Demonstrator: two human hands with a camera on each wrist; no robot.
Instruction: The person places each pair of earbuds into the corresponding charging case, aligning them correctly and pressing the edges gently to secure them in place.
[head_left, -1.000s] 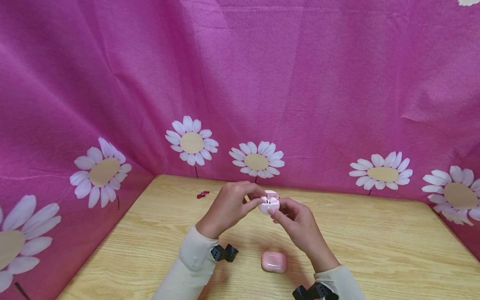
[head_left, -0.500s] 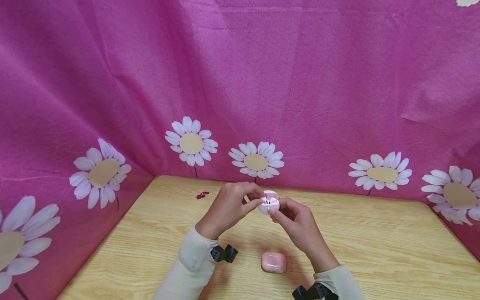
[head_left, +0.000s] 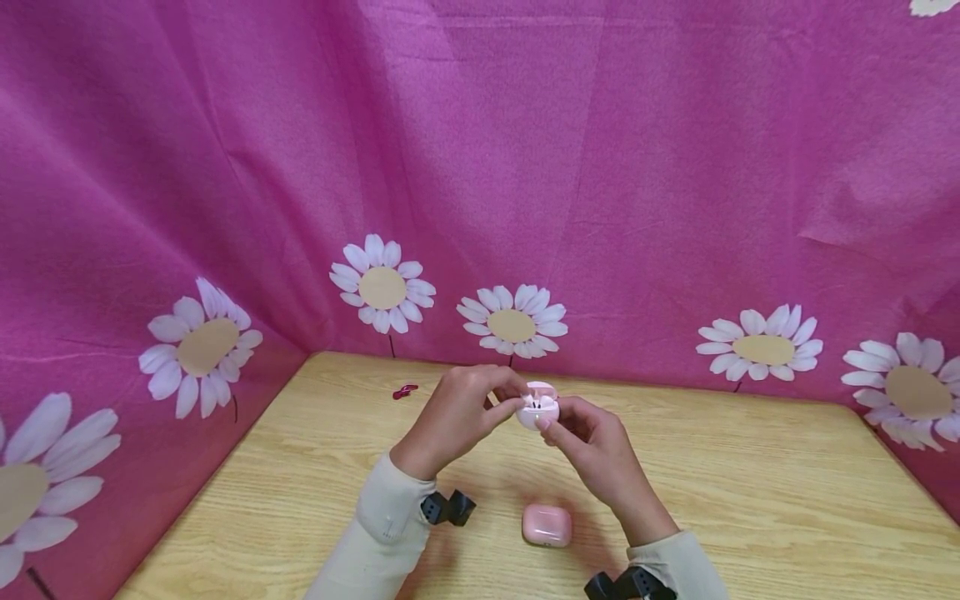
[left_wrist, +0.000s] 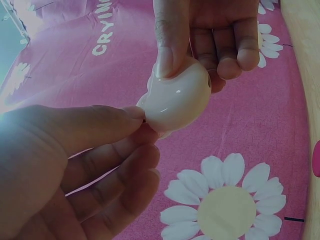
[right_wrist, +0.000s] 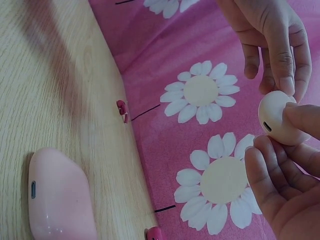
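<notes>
In the head view a round, glossy pale-pink earbud case [head_left: 542, 414] is held up above the table with its lid raised. My right hand [head_left: 600, 446] grips it between thumb and fingers from the right. My left hand [head_left: 465, 412] reaches in from the left, thumb and index finger pinching an earbud at the case's edge; the fingertips hide most of it. The left wrist view shows the case's smooth underside [left_wrist: 180, 100] beside the pinching thumb. In the right wrist view a dark charging port [right_wrist: 267, 126] shows on the case.
A closed, darker pink earbud case [head_left: 547, 525] lies on the wooden table [head_left: 750, 483] between the forearms. A small red clip-like thing [head_left: 405, 391] lies at the back left. Another red thing [right_wrist: 154, 233] shows in the right wrist view. A magenta daisy-print cloth [head_left: 637, 167] hangs behind.
</notes>
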